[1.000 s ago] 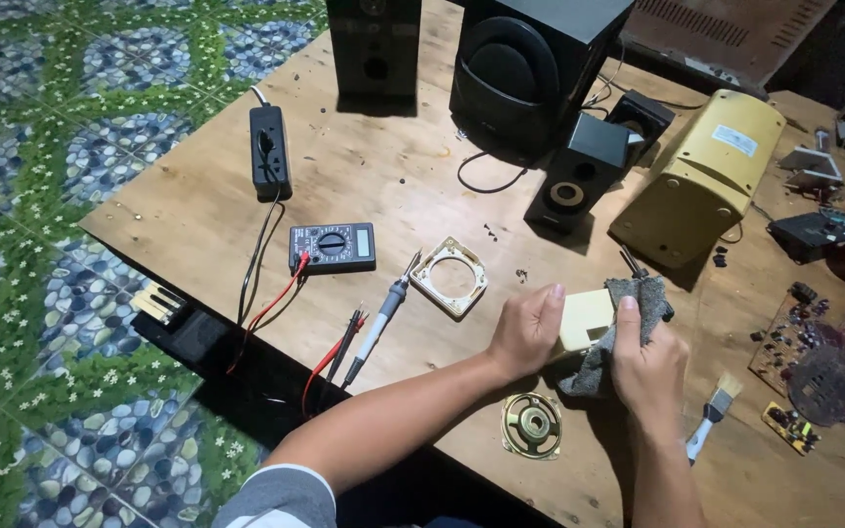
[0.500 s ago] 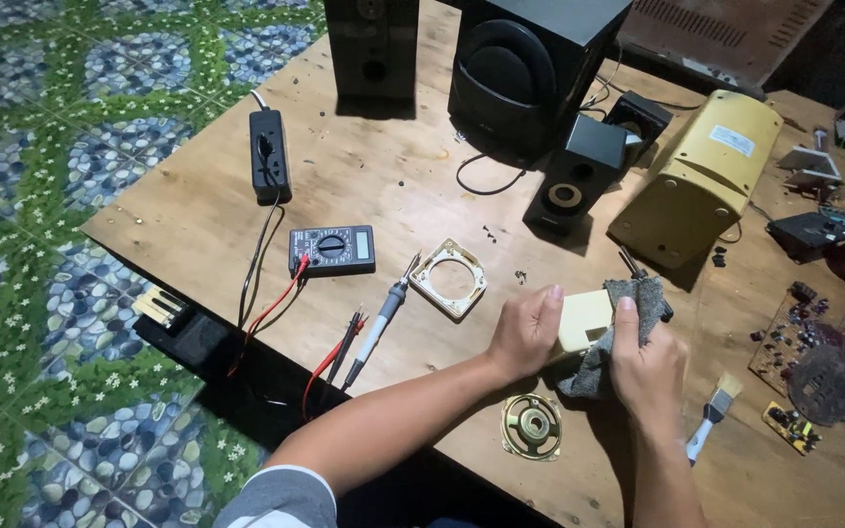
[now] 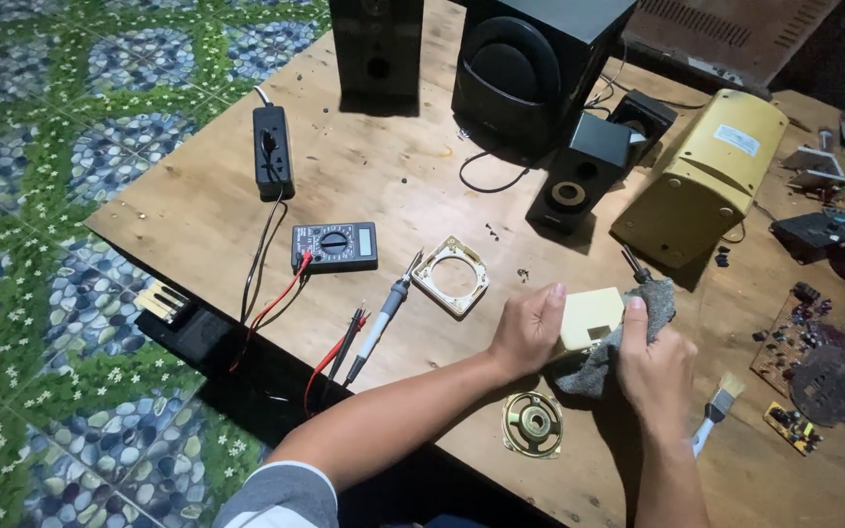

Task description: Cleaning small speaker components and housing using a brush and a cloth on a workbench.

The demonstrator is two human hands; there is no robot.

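Observation:
My left hand (image 3: pixel 528 328) grips the left side of a small pale yellow plastic cover (image 3: pixel 591 315) held just above the wooden table (image 3: pixel 198 210). A grey cloth (image 3: pixel 628 328) is pressed against that cover's right side by my right hand (image 3: pixel 652 362). Below both hands a small round speaker driver (image 3: pixel 532 425) lies flat on the table. A square cream frame (image 3: pixel 452 277) rests just left of my left hand.
A black multimeter (image 3: pixel 334 244) with red and black leads, a soldering iron (image 3: pixel 383 318) and a power strip (image 3: pixel 273 152) lie left. Black speakers (image 3: pixel 530 68) and a yellow housing (image 3: pixel 701 176) stand behind. A small brush (image 3: pixel 716 416) and circuit boards (image 3: pixel 814 352) lie right.

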